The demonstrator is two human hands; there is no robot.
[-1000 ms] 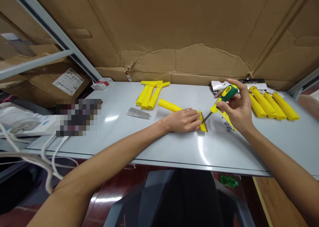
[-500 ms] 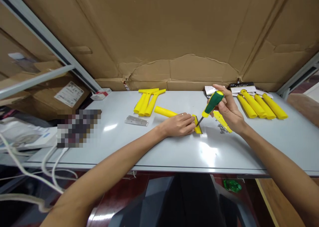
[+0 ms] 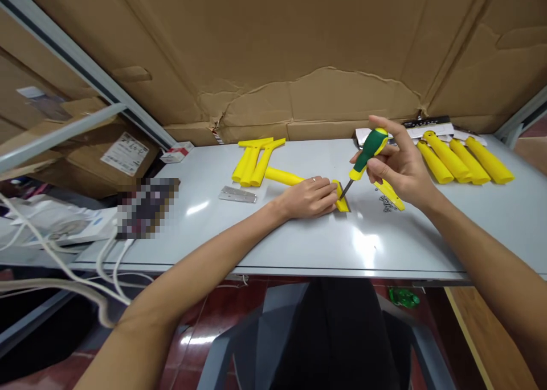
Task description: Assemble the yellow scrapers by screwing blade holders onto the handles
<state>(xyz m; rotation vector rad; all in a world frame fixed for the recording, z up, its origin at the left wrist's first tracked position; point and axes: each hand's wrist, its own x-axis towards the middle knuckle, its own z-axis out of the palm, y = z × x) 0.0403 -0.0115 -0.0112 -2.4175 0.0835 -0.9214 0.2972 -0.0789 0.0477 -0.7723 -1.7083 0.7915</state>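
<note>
Grey table (image 3: 299,247), cardboard wall (image 3: 273,42)

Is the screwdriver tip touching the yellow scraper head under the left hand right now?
Touching. In the head view the screwdriver, gripped by the right hand, has its dark tip meeting the scraper head with no visible gap; the left hand presses that scraper down.

Both forearms are showing bare, sleeveless; the left hand (image 3: 308,197) is wearing a thin ring on one finger.
</note>
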